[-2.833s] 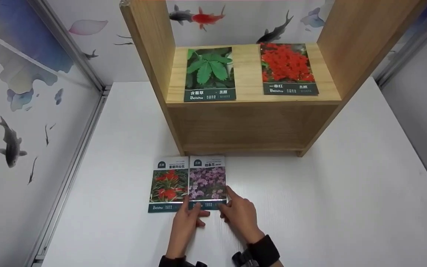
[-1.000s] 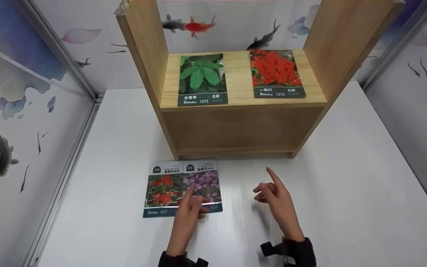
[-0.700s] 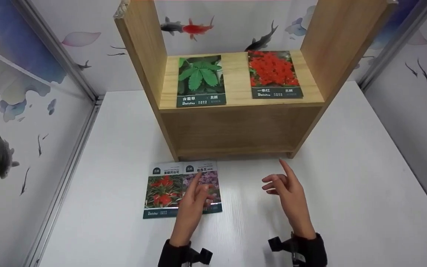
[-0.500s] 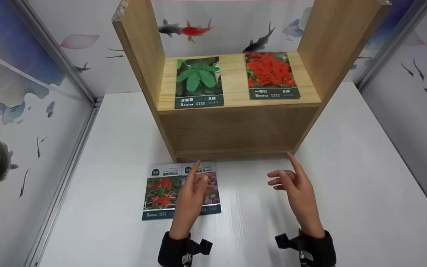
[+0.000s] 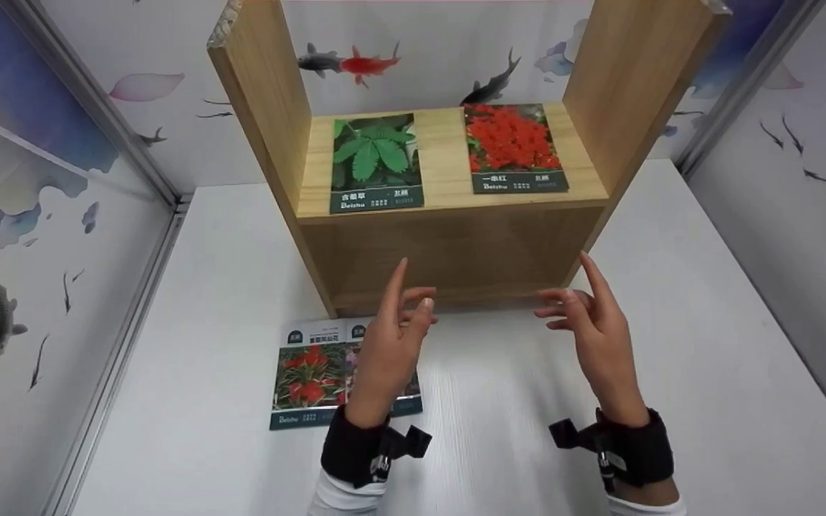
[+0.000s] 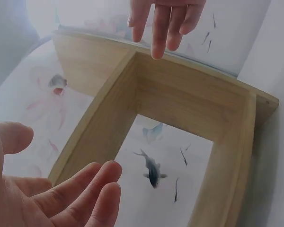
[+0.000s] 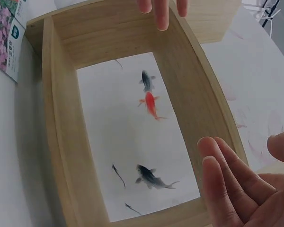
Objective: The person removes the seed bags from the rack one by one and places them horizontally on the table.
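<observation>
Both hands hover in front of the wooden shelf (image 5: 452, 251), fingers spread and relaxed, holding nothing. My left hand (image 5: 395, 344) is over the inner part of the two seed packets on the table and partly covers the purple-flower packet (image 5: 409, 394). Beside that one lies the packet with red flowers and narrow leaves (image 5: 309, 380), fully visible. My right hand (image 5: 603, 337) is near the shelf's lower right corner. Up on the shelf board rest a green-leaf seed packet (image 5: 376, 161) at left and a red-blossom seed packet (image 5: 515, 147) at right, apart from each other.
The shelf's tall side panels (image 5: 262, 93) flank the upper board, and its lower compartment is open to the front. White table (image 5: 707, 344) surface surrounds it. Fish-printed walls (image 5: 40, 287) stand on the left, right and back.
The right hand has left the purple-flower packet and moved right and up. The left hand has lifted off the packets and risen toward the shelf. The packets stay in place while the view shifts.
</observation>
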Available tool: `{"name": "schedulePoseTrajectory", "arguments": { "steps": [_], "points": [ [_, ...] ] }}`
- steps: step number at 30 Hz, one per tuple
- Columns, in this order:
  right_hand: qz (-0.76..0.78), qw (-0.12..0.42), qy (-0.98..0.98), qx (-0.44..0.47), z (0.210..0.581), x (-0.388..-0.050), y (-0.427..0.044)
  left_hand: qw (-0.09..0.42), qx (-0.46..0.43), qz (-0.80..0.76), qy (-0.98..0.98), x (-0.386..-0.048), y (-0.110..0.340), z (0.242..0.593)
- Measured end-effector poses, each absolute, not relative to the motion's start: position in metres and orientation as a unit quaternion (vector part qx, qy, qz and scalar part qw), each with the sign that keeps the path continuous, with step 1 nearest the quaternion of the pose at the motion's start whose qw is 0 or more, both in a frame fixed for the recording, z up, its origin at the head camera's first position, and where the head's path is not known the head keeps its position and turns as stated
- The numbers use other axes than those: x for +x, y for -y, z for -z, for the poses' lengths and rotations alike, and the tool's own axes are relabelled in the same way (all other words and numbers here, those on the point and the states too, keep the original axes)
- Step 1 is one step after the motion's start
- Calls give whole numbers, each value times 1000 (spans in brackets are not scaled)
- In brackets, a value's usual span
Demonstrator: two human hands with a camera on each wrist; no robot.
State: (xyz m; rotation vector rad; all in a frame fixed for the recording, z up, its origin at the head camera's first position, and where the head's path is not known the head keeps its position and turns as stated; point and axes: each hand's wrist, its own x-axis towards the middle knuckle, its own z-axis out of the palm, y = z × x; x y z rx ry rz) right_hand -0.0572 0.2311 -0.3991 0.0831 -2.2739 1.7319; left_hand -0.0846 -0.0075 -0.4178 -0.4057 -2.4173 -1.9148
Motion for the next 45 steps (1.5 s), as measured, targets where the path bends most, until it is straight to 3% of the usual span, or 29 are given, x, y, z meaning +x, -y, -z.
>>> {"name": "schedulePoseTrajectory", "arguments": {
  "steps": [15, 22, 35, 45],
  "points": [
    [-592, 152, 791, 33, 363, -82, -245, -13, -168, 641, 749, -117, -21, 372],
    [-624, 124, 771, 33, 372, -109, -258, -32, -145, 634, 759, -132, -33, 367],
    [-707, 41, 705, 18, 358, -139, -270, -163, -119, 737, 645, -147, -35, 331],
    [-761, -7, 648, -17, 352, -156, -271, -188, -102, 745, 632, -175, -44, 348]
  ]
}}
